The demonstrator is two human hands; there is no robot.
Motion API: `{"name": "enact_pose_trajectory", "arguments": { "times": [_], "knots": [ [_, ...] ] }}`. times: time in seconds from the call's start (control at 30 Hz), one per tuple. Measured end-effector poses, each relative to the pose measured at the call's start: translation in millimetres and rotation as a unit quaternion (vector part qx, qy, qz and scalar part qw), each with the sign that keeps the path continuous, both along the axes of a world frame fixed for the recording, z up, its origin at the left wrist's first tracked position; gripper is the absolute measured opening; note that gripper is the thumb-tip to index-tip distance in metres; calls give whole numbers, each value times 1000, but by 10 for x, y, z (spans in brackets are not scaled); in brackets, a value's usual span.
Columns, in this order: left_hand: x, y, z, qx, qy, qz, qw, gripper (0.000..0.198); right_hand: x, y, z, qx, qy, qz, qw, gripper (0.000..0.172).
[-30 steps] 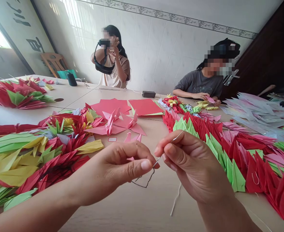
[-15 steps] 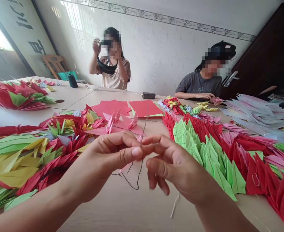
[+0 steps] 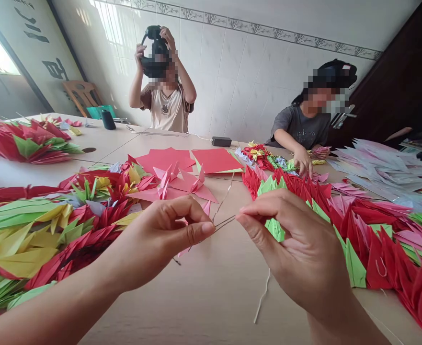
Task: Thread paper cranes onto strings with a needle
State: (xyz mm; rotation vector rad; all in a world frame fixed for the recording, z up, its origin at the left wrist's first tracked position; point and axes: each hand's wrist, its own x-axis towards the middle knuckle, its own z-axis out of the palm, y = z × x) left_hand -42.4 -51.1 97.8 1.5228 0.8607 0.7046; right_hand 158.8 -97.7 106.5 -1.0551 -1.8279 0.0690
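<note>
Between left grip (image 3: 171,232) and right grip (image 3: 299,244), a taut dark thread (image 3: 225,224).

Dark thread (image 3: 225,221); taut, apparently doubled

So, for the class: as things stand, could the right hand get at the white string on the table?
Probably yes: the white string lies near the right hand and nothing covers its visible length, though that hand is pinching the dark thread.
</note>
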Motion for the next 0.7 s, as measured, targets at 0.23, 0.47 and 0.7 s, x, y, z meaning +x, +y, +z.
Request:
{"name": "enact_pose_trajectory", "arguments": {
  "times": [0.23, 0.47, 0.7],
  "knots": [
    [24, -31, 63, 50, 97, -25, 994, 25, 33, -42, -42, 90, -95, -24, 991, 29],
    [16, -111, 114, 187, 215, -92, 954, 15, 114, 2, 47, -11, -73, 16, 997, 13],
    [-26, -162, 120, 216, 215, -150, 941, 15, 345, 136, 108, -279, 35, 129, 951, 12]
  ]
}}
